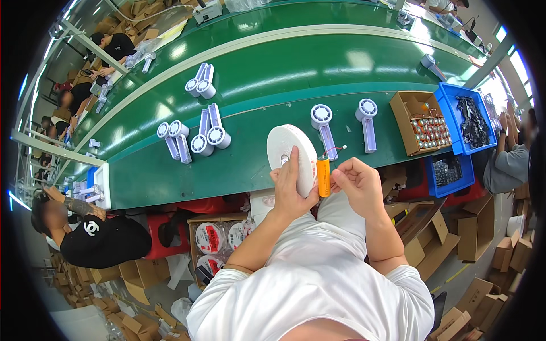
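One battery point(323, 178), orange and upright, is held at the right edge of one white roll point(277, 142), between the two hands. The roll is clamped by the left hand point(293, 190), spread over its face. The right hand's point(358, 184) fingertips are drawn together beside the battery; whether it is pinched by them cannot be told. Wires point(335, 150) are seen at its top. Two single fans point(321, 115) are laid beyond; the nearer one's handle is crossed by the wires. Three pairs are set to the left, and one more fan far right. One box point(406, 133) of tightly packed cells is flanked by two blue trays point(445, 100) of dark parts. Three rolls are visible in one carton point(218, 218) below. The bench point(244, 165) is partly hidden by the roll.
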`<state>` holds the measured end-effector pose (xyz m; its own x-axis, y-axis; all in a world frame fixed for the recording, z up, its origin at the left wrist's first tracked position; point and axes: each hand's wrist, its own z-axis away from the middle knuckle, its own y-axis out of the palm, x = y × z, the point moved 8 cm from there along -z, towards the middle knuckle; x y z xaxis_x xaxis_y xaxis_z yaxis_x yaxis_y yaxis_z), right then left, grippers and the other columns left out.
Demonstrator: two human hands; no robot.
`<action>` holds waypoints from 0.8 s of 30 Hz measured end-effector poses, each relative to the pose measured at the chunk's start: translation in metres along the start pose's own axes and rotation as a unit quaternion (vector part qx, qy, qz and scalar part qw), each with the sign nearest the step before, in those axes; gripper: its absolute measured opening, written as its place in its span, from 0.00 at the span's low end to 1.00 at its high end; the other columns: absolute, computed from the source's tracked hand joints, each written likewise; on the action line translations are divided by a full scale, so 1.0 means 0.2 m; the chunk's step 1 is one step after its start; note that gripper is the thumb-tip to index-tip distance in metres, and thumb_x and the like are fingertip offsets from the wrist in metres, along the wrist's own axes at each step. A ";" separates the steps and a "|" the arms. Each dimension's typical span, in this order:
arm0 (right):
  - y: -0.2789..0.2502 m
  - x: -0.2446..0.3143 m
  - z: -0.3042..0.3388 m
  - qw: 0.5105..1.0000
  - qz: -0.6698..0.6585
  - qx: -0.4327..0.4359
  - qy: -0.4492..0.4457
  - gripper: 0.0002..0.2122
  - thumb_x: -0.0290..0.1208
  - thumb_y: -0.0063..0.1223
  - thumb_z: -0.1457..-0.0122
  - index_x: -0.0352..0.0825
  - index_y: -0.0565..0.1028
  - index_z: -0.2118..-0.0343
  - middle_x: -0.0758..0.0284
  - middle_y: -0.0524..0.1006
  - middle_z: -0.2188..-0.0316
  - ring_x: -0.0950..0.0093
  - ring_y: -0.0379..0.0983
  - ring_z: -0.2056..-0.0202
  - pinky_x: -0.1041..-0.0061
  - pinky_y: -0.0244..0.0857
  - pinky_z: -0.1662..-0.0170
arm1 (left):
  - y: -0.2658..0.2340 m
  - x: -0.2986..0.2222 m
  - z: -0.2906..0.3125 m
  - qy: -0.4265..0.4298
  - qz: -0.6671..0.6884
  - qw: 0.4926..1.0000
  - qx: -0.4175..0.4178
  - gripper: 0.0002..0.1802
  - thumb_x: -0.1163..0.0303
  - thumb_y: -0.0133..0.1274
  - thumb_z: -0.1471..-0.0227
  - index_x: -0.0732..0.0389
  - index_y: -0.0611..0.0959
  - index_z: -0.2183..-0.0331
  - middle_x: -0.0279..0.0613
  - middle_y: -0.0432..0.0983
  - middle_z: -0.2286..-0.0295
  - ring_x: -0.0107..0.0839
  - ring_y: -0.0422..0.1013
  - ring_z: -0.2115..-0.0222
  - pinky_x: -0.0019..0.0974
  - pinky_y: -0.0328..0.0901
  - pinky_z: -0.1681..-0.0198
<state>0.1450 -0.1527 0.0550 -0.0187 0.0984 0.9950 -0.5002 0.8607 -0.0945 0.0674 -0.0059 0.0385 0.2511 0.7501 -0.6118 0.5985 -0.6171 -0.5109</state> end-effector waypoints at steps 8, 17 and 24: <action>0.10 0.05 0.03 0.993 -0.099 0.053 -0.046 0.14 0.27 0.59 0.43 0.23 0.73 0.59 0.62 0.81 0.69 0.76 0.79 0.70 0.80 0.72 0.66 | 0.00 -0.02 0.03 0.042 0.003 0.998 -0.038 0.52 0.61 0.59 0.65 0.72 0.60 0.40 0.45 0.72 0.65 0.37 0.68 0.66 0.41 0.50 0.61; 0.04 0.07 0.01 0.998 -0.003 0.054 0.007 0.12 0.25 0.64 0.48 0.24 0.78 0.62 0.67 0.81 0.73 0.81 0.78 0.72 0.81 0.71 0.67 | -0.02 -0.03 0.02 0.010 -0.141 0.989 0.051 0.50 0.55 0.59 0.61 0.73 0.62 0.41 0.43 0.75 0.61 0.37 0.69 0.63 0.43 0.50 0.59; -0.12 0.12 -0.09 0.991 -0.073 -0.099 -0.061 0.12 0.27 0.62 0.44 0.22 0.76 0.63 0.66 0.78 0.75 0.85 0.72 0.77 0.87 0.64 0.77 | 0.04 -0.14 0.07 0.044 -0.157 0.978 0.134 0.53 0.49 0.59 0.64 0.66 0.64 0.39 0.47 0.70 0.68 0.40 0.67 0.66 0.45 0.49 0.64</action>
<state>0.1723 -0.1627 0.0810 -0.0692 -0.0841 0.9940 -0.3252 0.9439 0.0572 0.0547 -0.0351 0.0420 0.1594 0.9228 -0.3509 0.4394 -0.3846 -0.8118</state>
